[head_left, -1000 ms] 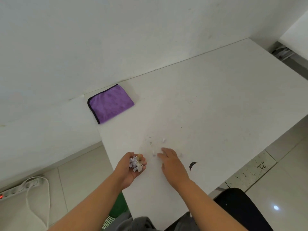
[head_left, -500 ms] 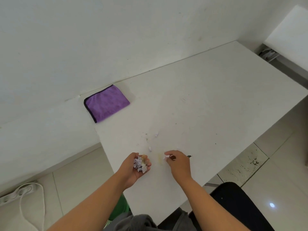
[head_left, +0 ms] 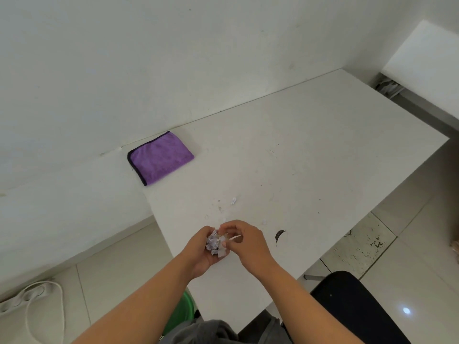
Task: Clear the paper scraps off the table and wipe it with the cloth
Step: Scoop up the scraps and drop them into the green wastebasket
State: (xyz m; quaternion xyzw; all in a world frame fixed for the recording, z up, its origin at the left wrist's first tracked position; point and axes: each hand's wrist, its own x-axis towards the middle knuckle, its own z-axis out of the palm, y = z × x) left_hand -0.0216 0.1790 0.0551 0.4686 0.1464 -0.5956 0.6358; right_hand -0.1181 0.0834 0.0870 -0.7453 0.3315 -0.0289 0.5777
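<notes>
The left hand was cupped palm-up over the near edge of the white table, its curled fingers holding a crumpled wad of paper scraps, whitish and pale lilac. The right hand was pressed up against it, fingers bent, pinching a thin pale sliver of paper right at the wad.

A green bin showed below the table's near corner, partly hidden by the left forearm; what lay inside could not be seen.

On the tabletop beyond the hands a few loose bits were left: one small white scrap further out, another tiny scrap just right of the hands, and some specks too small to count for certain. A dark curved mark sat near the right hand, apart from it.

One purple cloth with a black border lay folded flat at the far left corner, against the wall, well apart from both hands, untouched.

A black chair seat stood to the right under the table edge, and a white power strip with its cord lay on the tiled floor at the left.
</notes>
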